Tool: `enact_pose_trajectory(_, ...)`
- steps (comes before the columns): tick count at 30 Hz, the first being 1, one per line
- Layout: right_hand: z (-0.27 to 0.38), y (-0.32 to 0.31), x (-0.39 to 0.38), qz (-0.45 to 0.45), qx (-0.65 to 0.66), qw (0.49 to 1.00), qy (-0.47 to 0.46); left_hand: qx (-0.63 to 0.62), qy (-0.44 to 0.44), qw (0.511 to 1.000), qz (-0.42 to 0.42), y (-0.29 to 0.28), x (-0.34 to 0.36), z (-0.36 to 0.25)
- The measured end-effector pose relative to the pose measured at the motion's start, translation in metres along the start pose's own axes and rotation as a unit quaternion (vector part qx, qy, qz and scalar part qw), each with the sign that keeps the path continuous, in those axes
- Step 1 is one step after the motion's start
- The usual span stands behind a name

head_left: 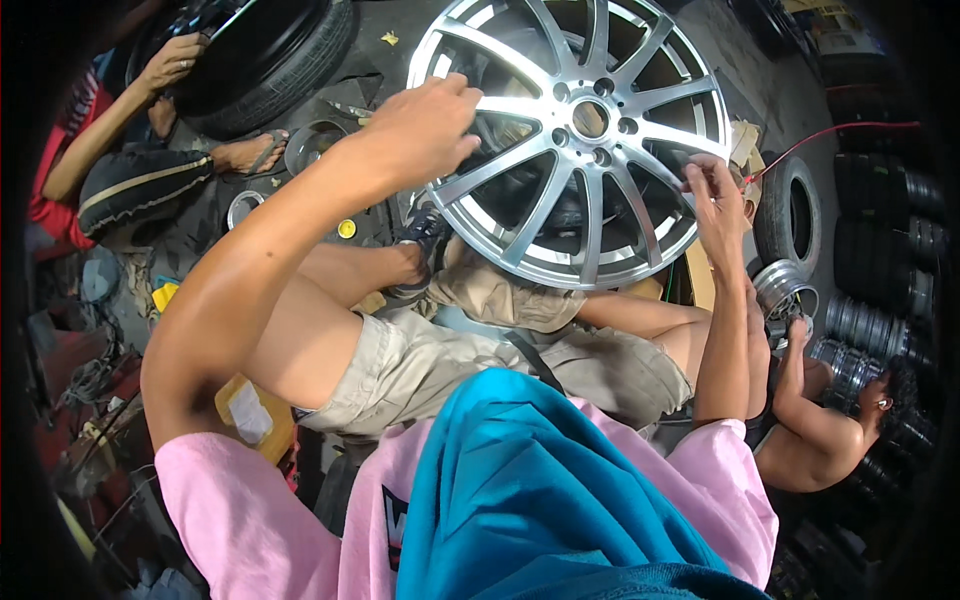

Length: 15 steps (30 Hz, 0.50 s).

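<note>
In front of me a silver multi-spoke alloy wheel (588, 228) leans with its face toward me, its top cut off by the picture's edge. My left hand (428, 125) is at the wheel's left side, over the outer ends of the spokes. Its fingers curl inward and the palm is hidden, so what it holds, if anything, does not show. At the right edge of the rim is my right hand (716, 200), thumb and fingers drawn together in a pinch. Anything between those fingertips is too small to name.
At upper left, another person's hand (172, 62) rests by a black wheel with a tire (290, 90). A person (815, 430) at right handles a small silver rim (785, 290). Near them stand a loose tire (790, 215) and stacked rims (865, 325). A yellow lid (346, 228) lies left.
</note>
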State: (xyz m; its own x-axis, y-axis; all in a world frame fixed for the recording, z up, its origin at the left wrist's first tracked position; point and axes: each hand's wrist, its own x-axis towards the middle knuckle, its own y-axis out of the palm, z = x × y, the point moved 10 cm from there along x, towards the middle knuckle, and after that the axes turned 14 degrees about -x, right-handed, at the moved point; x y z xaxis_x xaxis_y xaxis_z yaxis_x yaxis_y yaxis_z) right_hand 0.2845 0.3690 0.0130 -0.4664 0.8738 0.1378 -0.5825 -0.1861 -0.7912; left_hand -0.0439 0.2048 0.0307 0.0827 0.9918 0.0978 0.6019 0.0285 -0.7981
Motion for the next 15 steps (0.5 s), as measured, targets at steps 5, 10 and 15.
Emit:
enact_pose_trajectory(5,0.052,0.048,0.030,0.063,0.015,0.996,-0.055,0.064,0.023,0.962,0.263,0.066,0.001,-0.085)
enact_pose_trajectory(10,0.164,0.109,0.098,0.083,0.025,0.973,-0.214,-0.064,0.173,0.944,0.275,0.047,-0.056,-0.172)
enact_pose_trajectory(15,0.212,0.165,0.155,0.116,0.005,0.954,-0.278,0.020,0.142,0.939,0.314,0.024,-0.054,-0.171)
